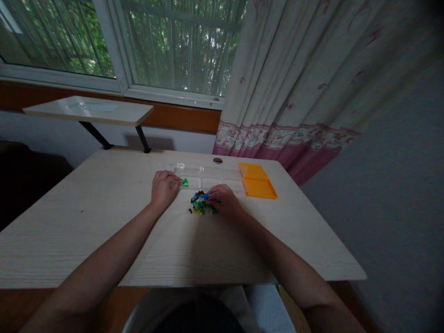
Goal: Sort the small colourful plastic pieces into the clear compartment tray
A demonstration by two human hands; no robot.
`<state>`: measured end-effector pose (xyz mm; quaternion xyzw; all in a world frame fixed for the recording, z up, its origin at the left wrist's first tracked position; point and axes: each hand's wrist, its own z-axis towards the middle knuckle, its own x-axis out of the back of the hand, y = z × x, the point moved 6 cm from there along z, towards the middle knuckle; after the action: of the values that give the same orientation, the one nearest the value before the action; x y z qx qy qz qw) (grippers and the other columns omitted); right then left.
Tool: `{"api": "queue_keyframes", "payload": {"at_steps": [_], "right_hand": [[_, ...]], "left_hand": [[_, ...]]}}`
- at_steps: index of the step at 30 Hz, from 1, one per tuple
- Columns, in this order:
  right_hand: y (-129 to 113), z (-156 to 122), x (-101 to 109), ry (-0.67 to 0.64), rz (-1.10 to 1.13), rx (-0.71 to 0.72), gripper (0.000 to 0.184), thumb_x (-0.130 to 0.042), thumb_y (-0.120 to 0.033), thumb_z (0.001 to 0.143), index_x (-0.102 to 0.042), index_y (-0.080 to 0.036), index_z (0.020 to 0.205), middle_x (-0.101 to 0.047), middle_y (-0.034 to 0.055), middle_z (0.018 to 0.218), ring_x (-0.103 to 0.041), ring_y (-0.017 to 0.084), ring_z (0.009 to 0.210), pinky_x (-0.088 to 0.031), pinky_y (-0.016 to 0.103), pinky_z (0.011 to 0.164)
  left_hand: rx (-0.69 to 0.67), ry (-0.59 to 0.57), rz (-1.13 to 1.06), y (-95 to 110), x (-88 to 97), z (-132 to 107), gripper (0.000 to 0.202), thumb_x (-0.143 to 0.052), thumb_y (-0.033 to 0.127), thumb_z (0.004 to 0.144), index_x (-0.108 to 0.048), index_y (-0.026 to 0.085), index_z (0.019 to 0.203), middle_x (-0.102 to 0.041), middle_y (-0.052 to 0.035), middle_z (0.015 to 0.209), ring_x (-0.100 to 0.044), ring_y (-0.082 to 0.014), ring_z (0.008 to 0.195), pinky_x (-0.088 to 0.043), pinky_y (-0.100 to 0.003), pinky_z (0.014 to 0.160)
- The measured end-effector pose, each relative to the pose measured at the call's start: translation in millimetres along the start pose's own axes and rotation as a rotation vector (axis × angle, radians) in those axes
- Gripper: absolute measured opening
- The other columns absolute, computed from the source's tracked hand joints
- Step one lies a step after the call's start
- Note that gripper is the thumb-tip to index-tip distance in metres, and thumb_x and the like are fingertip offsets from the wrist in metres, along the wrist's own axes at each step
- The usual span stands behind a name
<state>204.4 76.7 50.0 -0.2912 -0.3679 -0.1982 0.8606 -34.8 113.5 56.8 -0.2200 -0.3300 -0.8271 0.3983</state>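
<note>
A clear plastic box (pixel 211 183) divided into compartments lies on the table, and a few green pieces (pixel 185 182) sit in its front left compartment. My left hand (pixel 163 188) is at that end of the box, fingers curled together beside the green pieces; what they hold, if anything, is hidden. In front of the box is a loose pile of small plastic pieces (pixel 199 203), blue, green, yellow and dark brown. My right hand (pixel 225 202) reaches into the pile's right side with its fingers drawn together, and I cannot make out what is between them.
An orange lid (pixel 258 181) lies open at the right end of the box. Behind it is a round dark cable hole (pixel 218 160) in the wooden table (pixel 138 249). A raised shelf (pixel 93 111) stands at the back left. A curtain (pixel 277 92) hangs behind the table.
</note>
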Motion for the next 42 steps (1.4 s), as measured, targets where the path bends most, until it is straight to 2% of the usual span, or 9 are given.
{"api": "queue_keyframes", "payload": {"at_steps": [7, 11, 14, 17, 22, 24, 33, 36, 42], "right_hand": [[5, -1, -1, 0.008, 0.001, -0.014, 0.011, -0.068, -0.032, 0.085, -0.075, -0.024, 0.082, -0.072, 0.0054, 0.097, -0.063, 0.020, 0.097, -0.046, 0.038, 0.093], [7, -2, 2, 0.084, 0.049, -0.011, 0.015, -0.067, -0.036, 0.086, -0.074, -0.024, 0.079, -0.072, 0.0054, 0.094, -0.064, 0.020, 0.094, -0.047, 0.038, 0.091], [8, -3, 5, 0.155, 0.088, -0.019, 0.017, -0.066, -0.038, 0.087, -0.074, -0.024, 0.080, -0.072, 0.0054, 0.092, -0.064, 0.019, 0.092, -0.047, 0.039, 0.090], [8, -2, 6, 0.186, 0.109, -0.062, 0.018, -0.066, -0.039, 0.087, -0.074, -0.024, 0.082, -0.072, 0.0052, 0.091, -0.064, 0.019, 0.090, -0.048, 0.040, 0.090], [4, -1, 5, 0.175, 0.159, -0.112, 0.021, -0.066, -0.043, 0.087, -0.075, -0.025, 0.083, -0.072, 0.0051, 0.091, -0.065, 0.020, 0.092, -0.050, 0.040, 0.090], [2, 0, 3, 0.167, 0.188, -0.148, 0.023, -0.066, -0.045, 0.087, -0.075, -0.025, 0.084, -0.072, 0.0052, 0.092, -0.065, 0.021, 0.093, -0.050, 0.040, 0.091], [-3, 1, -2, 0.124, 0.309, -0.308, 0.027, -0.066, -0.051, 0.085, -0.077, -0.027, 0.084, -0.073, 0.0043, 0.092, -0.065, 0.021, 0.093, -0.050, 0.039, 0.091], [-1, 1, -3, 0.141, 0.346, -0.318, 0.026, -0.067, -0.052, 0.083, -0.077, -0.028, 0.083, -0.073, 0.0039, 0.092, -0.065, 0.021, 0.093, -0.050, 0.039, 0.092], [-1, -1, -6, 0.138, 0.373, -0.317, 0.029, -0.065, -0.054, 0.084, -0.077, -0.028, 0.083, -0.073, 0.0039, 0.094, -0.065, 0.021, 0.095, -0.048, 0.039, 0.093]], "left_hand": [[-0.020, -0.020, 0.035, 2, -3.4, -2, 0.021, -0.058, 0.032, 0.088, -0.077, 0.022, 0.088, -0.066, -0.0078, 0.094, -0.052, -0.0264, 0.097, -0.045, -0.043, 0.089], [-0.004, -0.014, 0.031, 0, -3.3, -3, 0.023, -0.057, 0.030, 0.089, -0.076, 0.021, 0.096, -0.065, -0.0091, 0.095, -0.052, -0.0271, 0.097, -0.045, -0.044, 0.089], [-0.007, -0.024, 0.008, 6, -0.6, -2, 0.025, -0.055, 0.031, 0.091, -0.075, 0.020, 0.103, -0.064, -0.0100, 0.098, -0.052, -0.0271, 0.099, -0.044, -0.044, 0.091], [-0.099, -0.091, -0.069, 26, 1.5, -4, 0.027, -0.053, 0.031, 0.092, -0.072, 0.022, 0.110, -0.063, -0.0094, 0.101, -0.052, -0.0256, 0.102, -0.043, -0.043, 0.094], [-0.381, -0.352, -0.204, 71, -4.8, -16, 0.029, -0.056, 0.035, 0.093, -0.066, 0.027, 0.119, -0.064, -0.0076, 0.107, -0.054, -0.0229, 0.104, -0.043, -0.040, 0.097], [-0.433, -0.389, -0.215, 80, -7.5, -20, 0.030, -0.056, 0.036, 0.093, -0.065, 0.026, 0.120, -0.065, -0.0076, 0.107, -0.054, -0.0226, 0.104, -0.042, -0.039, 0.096], [-0.446, -0.292, -0.177, 81, -10.2, -22, 0.024, -0.056, 0.035, 0.094, -0.068, 0.023, 0.111, -0.067, -0.0059, 0.099, -0.055, -0.0207, 0.099, -0.042, -0.038, 0.093], [-0.462, -0.248, -0.160, 81, -7.1, -21, 0.023, -0.057, 0.036, 0.093, -0.069, 0.023, 0.108, -0.067, -0.0054, 0.096, -0.055, -0.0209, 0.097, -0.042, -0.038, 0.092], [-0.490, -0.234, -0.154, 84, -3.8, -21, 0.021, -0.056, 0.034, 0.094, -0.070, 0.021, 0.104, -0.068, -0.0053, 0.094, -0.055, -0.0206, 0.095, -0.042, -0.037, 0.090]]}}
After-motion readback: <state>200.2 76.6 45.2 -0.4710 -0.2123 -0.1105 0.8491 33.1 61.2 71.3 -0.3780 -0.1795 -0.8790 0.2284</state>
